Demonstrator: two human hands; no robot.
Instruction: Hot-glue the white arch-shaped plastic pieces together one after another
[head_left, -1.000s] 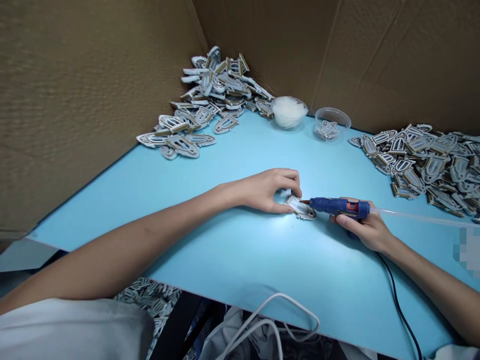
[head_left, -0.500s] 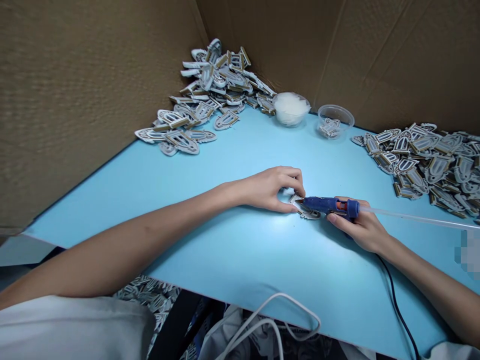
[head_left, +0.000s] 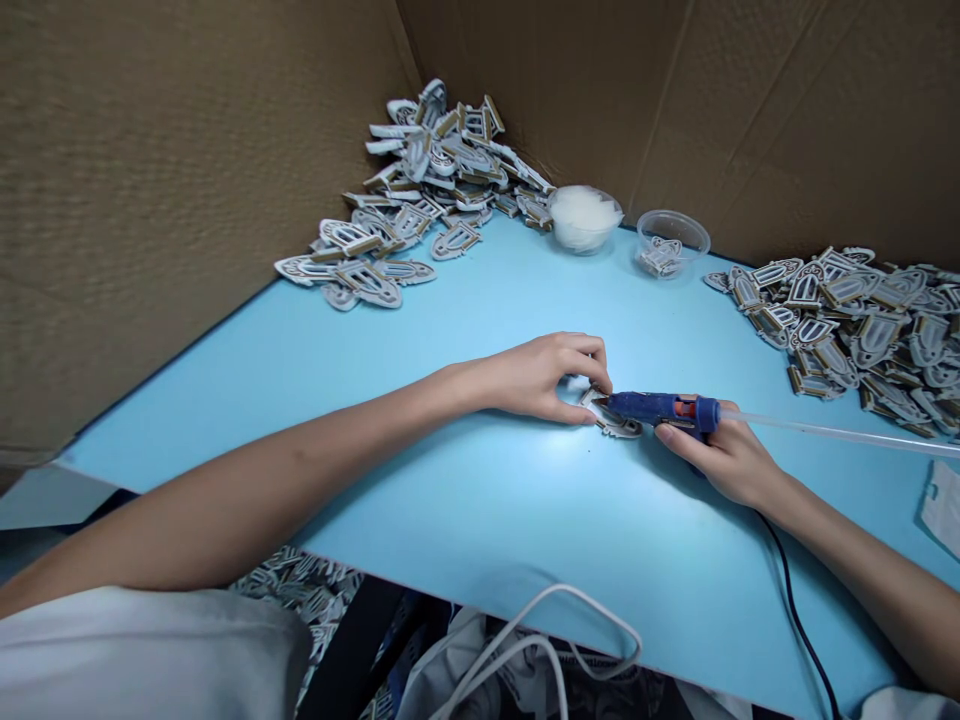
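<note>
In my right hand (head_left: 731, 455) is a blue hot glue gun (head_left: 652, 408), with a long clear glue stick (head_left: 825, 430) running out of its back toward the right edge. The gun's nozzle points left and sits over a small white arch-shaped piece (head_left: 621, 427) that lies on the blue tabletop. The thumb and fingers of my left hand (head_left: 555, 378) pinch the near-left end of that piece. The fingertips and the nozzle partly hide it, so I cannot tell whether glue is on it.
Piles of similar pieces lie at the back left (head_left: 427, 170) and at the right (head_left: 855, 320). Between them stand a clear bowl of whitish bits (head_left: 585, 220) and a clear tub (head_left: 673, 240) holding a few pieces. Cardboard walls (head_left: 225, 120) enclose the table. A black cord (head_left: 795, 600) trails below my right wrist.
Both hands, the glue gun and the piece keep almost the same places. The view has shifted very slightly.
</note>
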